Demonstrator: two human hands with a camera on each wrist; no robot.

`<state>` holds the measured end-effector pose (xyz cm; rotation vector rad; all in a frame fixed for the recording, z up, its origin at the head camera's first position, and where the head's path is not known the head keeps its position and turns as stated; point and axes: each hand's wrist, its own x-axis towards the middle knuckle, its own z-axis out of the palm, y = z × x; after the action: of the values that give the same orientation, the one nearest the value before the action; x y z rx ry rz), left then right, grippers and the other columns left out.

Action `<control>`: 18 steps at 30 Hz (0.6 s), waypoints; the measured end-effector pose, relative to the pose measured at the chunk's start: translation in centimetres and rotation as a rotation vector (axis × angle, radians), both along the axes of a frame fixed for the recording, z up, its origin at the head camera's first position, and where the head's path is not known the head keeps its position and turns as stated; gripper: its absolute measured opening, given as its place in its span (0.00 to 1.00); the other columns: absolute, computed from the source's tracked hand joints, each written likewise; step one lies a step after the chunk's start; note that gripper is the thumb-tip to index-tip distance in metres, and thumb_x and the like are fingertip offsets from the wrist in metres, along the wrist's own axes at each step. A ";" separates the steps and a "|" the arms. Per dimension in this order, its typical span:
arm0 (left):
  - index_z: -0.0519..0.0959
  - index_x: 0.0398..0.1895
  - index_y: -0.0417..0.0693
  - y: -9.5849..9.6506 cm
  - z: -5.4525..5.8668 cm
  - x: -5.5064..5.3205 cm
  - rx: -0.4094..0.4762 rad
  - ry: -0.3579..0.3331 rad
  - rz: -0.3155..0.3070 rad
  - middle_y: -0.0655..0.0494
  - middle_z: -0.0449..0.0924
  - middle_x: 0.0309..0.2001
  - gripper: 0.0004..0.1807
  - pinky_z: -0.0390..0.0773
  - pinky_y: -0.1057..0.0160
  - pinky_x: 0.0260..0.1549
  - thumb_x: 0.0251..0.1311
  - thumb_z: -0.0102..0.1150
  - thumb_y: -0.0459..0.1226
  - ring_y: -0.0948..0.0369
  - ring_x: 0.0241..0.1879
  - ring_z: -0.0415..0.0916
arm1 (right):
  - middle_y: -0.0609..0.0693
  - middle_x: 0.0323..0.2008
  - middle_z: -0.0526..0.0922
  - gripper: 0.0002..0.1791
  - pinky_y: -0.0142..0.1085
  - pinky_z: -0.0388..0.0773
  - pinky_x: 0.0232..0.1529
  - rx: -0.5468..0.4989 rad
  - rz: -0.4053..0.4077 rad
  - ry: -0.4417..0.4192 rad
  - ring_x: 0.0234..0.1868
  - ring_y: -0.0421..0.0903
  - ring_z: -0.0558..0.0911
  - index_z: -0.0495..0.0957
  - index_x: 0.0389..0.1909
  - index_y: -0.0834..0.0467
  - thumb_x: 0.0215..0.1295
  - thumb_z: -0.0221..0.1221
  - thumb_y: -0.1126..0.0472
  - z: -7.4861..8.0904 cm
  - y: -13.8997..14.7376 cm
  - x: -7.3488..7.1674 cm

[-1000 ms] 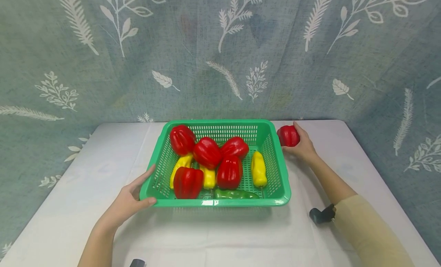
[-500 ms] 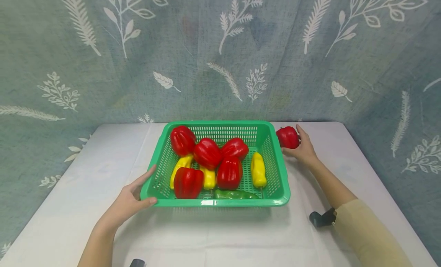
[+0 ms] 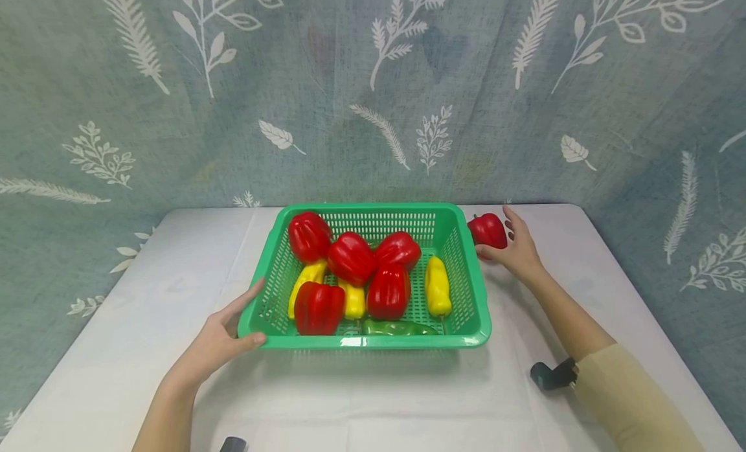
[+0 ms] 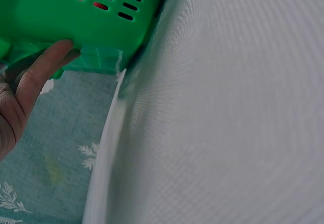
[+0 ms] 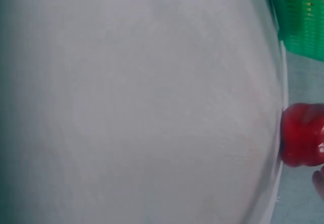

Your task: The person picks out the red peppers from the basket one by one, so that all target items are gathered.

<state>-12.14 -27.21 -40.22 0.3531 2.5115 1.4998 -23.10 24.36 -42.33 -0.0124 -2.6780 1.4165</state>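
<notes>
Red bell pepper point(image 3: 487, 230) sits on the white-covered desk point(image 3: 408, 400), near its back edge and just beside the right wall of the green plastic basket point(image 3: 408, 341). A second ago the fingers of the right hand point(image 3: 522, 254) lay against the pepper's right side; now they stand spread away from it, and the right wrist view shows a fingertip apart from the red skin. This suggests that the pepper has been let go and rests by itself outside the basket. Whether the thumb touches its near side cannot be told. The left hand point(image 3: 212, 340) grips nothing: its thumb lies at the basket's near left corner, its straight index finger along the left side. Squat and glossy deep red, the pepper has rounded lobes and a short stem at its upper left. It resembles the other red peppers point(image 3: 352, 258) in the basket, which lie among yellow peppers point(image 3: 438, 287).
</notes>
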 end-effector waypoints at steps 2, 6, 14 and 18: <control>0.50 0.75 0.55 0.0 0.0 0.0 -0.002 0.003 0.000 0.43 0.45 0.74 0.46 0.74 0.75 0.45 0.55 0.65 0.35 0.85 0.53 0.61 | 0.61 0.73 0.48 0.55 0.60 0.64 0.61 -0.010 0.003 0.017 0.69 0.63 0.55 0.41 0.75 0.52 0.54 0.67 0.56 0.3 -0.2 0.2; 0.50 0.75 0.54 0.0 0.1 0.0 0.002 0.008 -0.004 0.42 0.44 0.74 0.47 0.73 0.76 0.46 0.55 0.65 0.35 0.86 0.54 0.60 | 0.60 0.73 0.50 0.54 0.59 0.63 0.62 -0.016 0.011 0.062 0.69 0.61 0.56 0.43 0.75 0.52 0.53 0.68 0.57 1.0 -0.6 0.7; 0.50 0.75 0.54 0.0 0.2 0.2 0.012 0.004 -0.007 0.41 0.44 0.74 0.46 0.74 0.75 0.45 0.55 0.65 0.35 0.84 0.53 0.62 | 0.61 0.71 0.53 0.53 0.58 0.63 0.61 0.061 0.031 0.138 0.68 0.61 0.58 0.46 0.74 0.55 0.52 0.69 0.60 2.3 -1.1 1.6; 0.50 0.75 0.54 -0.1 0.1 0.1 0.010 0.000 0.000 0.42 0.45 0.74 0.46 0.74 0.75 0.45 0.55 0.65 0.35 0.85 0.53 0.62 | 0.61 0.71 0.53 0.53 0.58 0.63 0.62 0.060 0.045 0.156 0.68 0.61 0.58 0.47 0.74 0.55 0.53 0.69 0.57 3.2 -1.1 2.0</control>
<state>-12.09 -27.30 -40.12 0.3546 2.5043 1.5132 -21.09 23.28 -39.18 0.1576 -2.6062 1.2904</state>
